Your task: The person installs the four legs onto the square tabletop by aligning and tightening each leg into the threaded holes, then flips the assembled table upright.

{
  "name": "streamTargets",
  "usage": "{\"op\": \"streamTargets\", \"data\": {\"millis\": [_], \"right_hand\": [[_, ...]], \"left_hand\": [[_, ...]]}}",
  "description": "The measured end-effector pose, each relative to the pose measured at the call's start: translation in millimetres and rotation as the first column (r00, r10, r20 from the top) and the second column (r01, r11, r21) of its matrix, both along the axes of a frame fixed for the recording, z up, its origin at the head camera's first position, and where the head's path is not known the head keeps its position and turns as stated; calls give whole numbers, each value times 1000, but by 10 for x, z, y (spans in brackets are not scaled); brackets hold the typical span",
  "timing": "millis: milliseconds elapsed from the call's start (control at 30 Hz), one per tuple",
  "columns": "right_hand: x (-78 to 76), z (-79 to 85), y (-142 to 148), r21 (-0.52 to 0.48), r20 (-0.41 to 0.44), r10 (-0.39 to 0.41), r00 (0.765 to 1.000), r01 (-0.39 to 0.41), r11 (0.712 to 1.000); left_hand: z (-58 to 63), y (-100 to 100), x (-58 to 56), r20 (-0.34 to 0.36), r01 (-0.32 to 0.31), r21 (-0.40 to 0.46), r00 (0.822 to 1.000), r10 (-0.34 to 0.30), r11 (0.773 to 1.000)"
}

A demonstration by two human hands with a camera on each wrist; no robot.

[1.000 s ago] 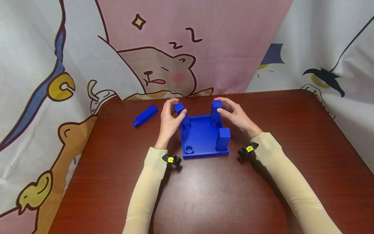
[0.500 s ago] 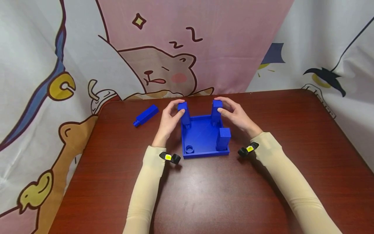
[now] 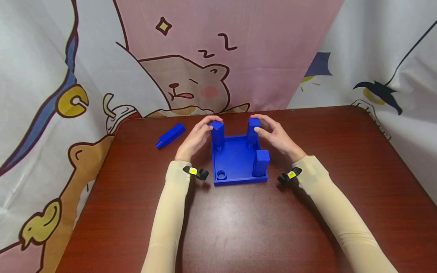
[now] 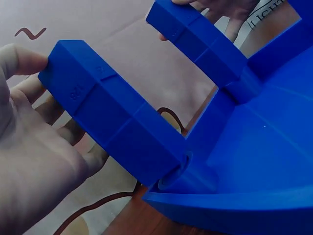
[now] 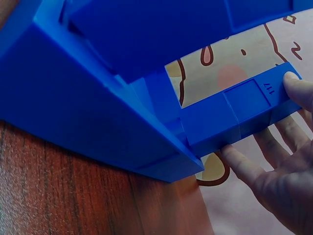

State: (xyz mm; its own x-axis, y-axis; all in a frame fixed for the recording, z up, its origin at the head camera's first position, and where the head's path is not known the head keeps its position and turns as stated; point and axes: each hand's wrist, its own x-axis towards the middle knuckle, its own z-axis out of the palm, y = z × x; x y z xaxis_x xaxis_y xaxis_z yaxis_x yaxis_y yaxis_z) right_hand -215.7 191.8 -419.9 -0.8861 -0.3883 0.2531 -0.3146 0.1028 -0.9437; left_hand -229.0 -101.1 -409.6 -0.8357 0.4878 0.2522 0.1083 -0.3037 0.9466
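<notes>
A blue square tray-shaped base (image 3: 235, 161) lies on the table with its rim up. My left hand (image 3: 194, 140) holds the top of the far-left blue post (image 3: 217, 137) between thumb and fingers. That post (image 4: 110, 115) stands over its round corner socket (image 4: 188, 176), a thin dark gap showing at the joint. At the far-right corner, my right hand (image 3: 280, 139) grips an upright post (image 3: 251, 138), marked 117 in the right wrist view. A third post (image 3: 261, 165) stands untouched at the near-right corner. The near-left socket (image 3: 221, 174) holds nothing.
One loose blue post (image 3: 172, 135) with a narrow threaded end lies on the brown table (image 3: 239, 223), left of the base. A cartoon-printed curtain (image 3: 266, 57) hangs right behind the table's back edge.
The far-left post was leaning left and now stands upright, turned so a corner faces forward. My left hand has rotated and its wrist shifted left. The right hand stays in place.
</notes>
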Motion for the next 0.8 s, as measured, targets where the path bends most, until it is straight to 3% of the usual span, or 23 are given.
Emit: {"op": "streamTargets", "data": {"millis": [167,433,633,800], "right_hand": [[5,2,-2,-12,5,10,1000,-10,1000],[-2,-14,-6,-22,6,9,1000,-9,1000],[6,-12,-12,-16,9,6,1000,-6,1000],[11,-6,-6,-2,4,-9,1000,9,1000]], "left_hand": [[-2,15,-28,28,32,56,999,-34,998],[24,40,-5,25,-49,38,999,48,998],[80,-11,68,-57,-153,-74,987,149,986],[221,-27,242,-145,-300,-129,949,281,945]]}}
